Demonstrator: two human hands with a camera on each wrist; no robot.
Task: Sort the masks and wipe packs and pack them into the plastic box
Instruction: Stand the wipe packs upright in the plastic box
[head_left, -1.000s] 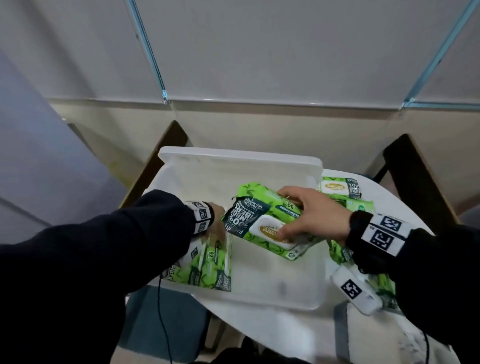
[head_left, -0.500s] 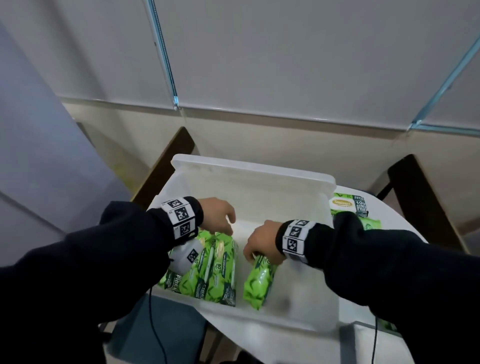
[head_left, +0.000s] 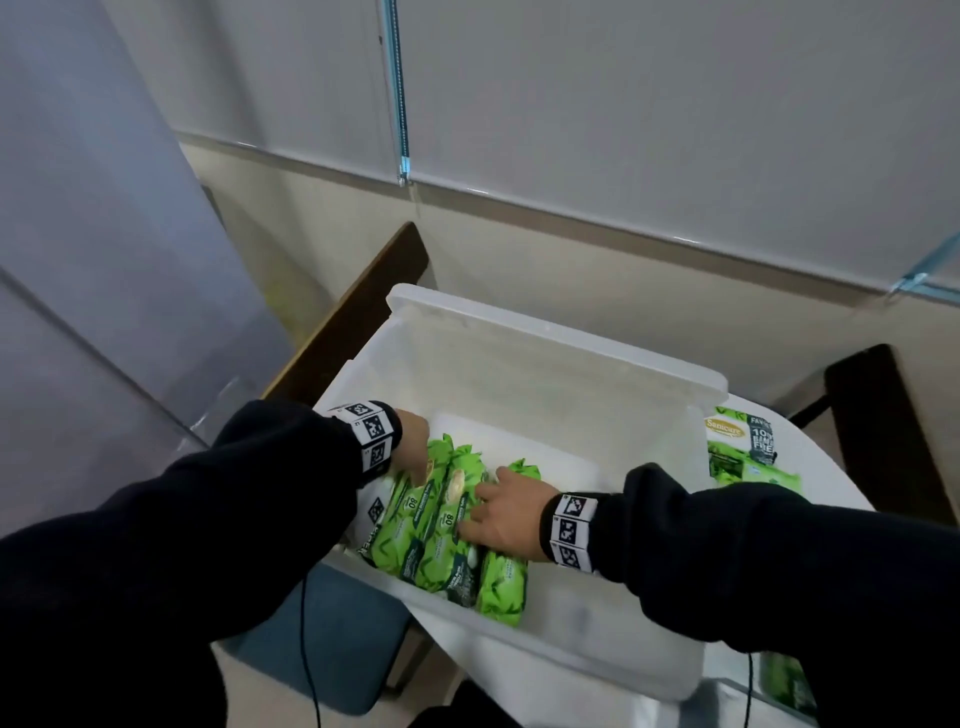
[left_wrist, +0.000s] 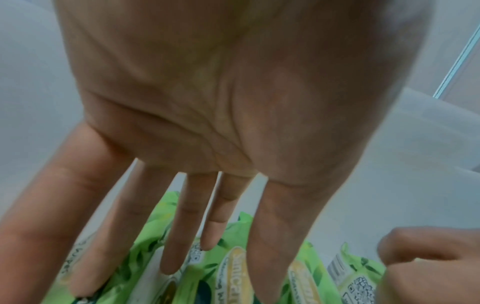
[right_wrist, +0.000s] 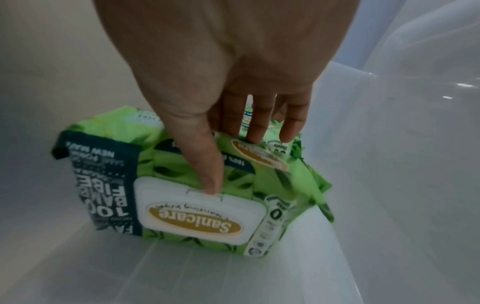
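Both hands are down inside the plastic box (head_left: 550, 358), which sits on the white counter (head_left: 831, 483). The left hand (head_left: 413, 441) rests straight, spread fingers (left_wrist: 179, 236) on the row of green wipe packs (head_left: 447, 525) standing on edge at the box's left end, while the right hand (head_left: 506, 514) lies flat with straight fingers (right_wrist: 262, 121) over the rightmost pack (right_wrist: 197, 185), gripping nothing. More wipe packs (head_left: 740, 447) lie on the counter just right of the box

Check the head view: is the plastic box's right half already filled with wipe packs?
No. The wipe packs stand bunched at the left end of the plastic box, and its right half shows bare floor.
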